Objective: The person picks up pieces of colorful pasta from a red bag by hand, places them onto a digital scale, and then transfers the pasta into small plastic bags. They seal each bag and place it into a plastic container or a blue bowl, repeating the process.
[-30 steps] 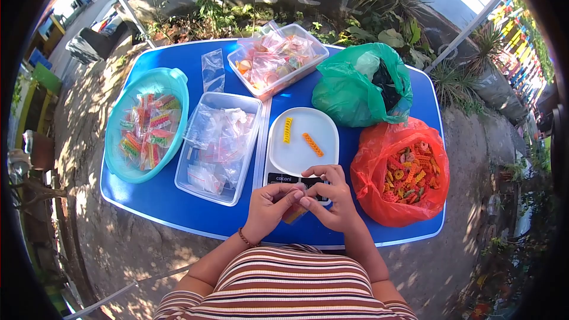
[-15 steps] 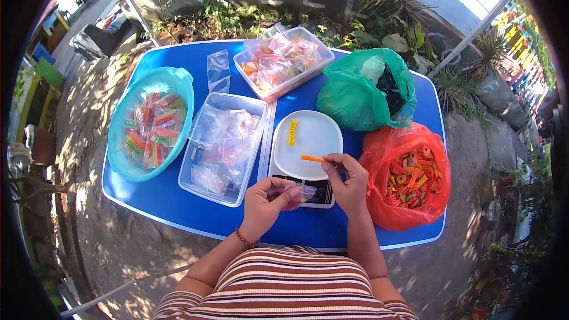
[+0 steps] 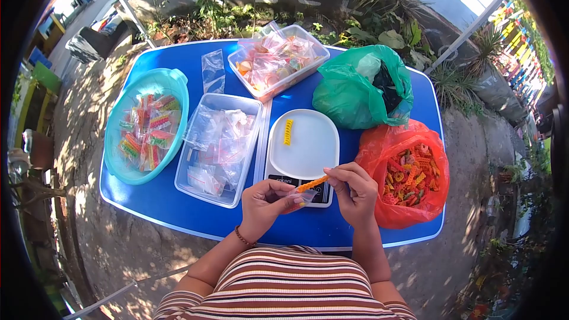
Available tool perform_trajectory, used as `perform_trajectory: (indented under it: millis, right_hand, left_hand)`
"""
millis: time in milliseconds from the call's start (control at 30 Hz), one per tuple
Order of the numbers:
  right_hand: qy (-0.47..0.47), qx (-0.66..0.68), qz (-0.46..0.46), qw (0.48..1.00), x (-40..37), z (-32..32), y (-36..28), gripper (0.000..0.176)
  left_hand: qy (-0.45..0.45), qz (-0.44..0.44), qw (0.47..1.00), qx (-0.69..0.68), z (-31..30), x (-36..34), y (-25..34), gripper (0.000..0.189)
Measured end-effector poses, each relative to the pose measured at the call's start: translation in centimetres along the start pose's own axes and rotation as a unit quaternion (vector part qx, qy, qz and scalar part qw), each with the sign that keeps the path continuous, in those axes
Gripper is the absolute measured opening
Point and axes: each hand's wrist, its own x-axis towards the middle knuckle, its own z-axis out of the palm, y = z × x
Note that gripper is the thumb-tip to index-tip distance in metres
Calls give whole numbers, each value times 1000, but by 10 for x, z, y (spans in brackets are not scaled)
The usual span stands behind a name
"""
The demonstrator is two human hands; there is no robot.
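My left hand is closed, pinching a small clear plastic bag over the front of the kitchen scale. Between the fingertips of my right hand is an orange crinkled snack stick. Its lower left end is right at the mouth of the bag. Beyond both hands, a yellow crinkled piece lies on the white scale plate. Part of the scale's dark panel is hidden behind my hands.
A red bag of loose snack pieces and a green plastic bag stand on the right. Left are a clear bin of small bags and a turquoise basin of filled packets. Another tub sits behind.
My right hand has brought the orange stick down from over the scale plate to the mouth of the small bag. The left hand still holds the bag in nearly the same place.
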Motion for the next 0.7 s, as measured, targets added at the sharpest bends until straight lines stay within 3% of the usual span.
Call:
perform_trajectory:
  millis: [67,167,333,467,567,667,700]
  right_hand:
    - [-7,3,-9,1000,3,1,-2,22]
    - [10,113,88,990,-3,13,3,17]
    - [-64,56,-1,996,2,26,-3,7]
    - [-126,62,-11,990,5,28,8,14]
    - [-164,227,78,957,8,30,22,17]
    - [-103,116,120,981,30,42,30,18]
    - [-73,-71,40,994,39,51,30,23]
  left_hand:
    - [-5,6,1000,1,-2,0,-1,19]
    - [-5,11,1000,19,-3,1,-3,22]
    - [-12,-19,1000,21,-5,-2,-5,26]
    - [26,-9,1000,4,-9,-3,-7,24]
    - [40,-17,999,-8,-11,-4,-9,21]
    - [32,-26,999,-35,-10,-4,-15,19]
    - [26,-28,998,-48,-8,-4,-16,19]
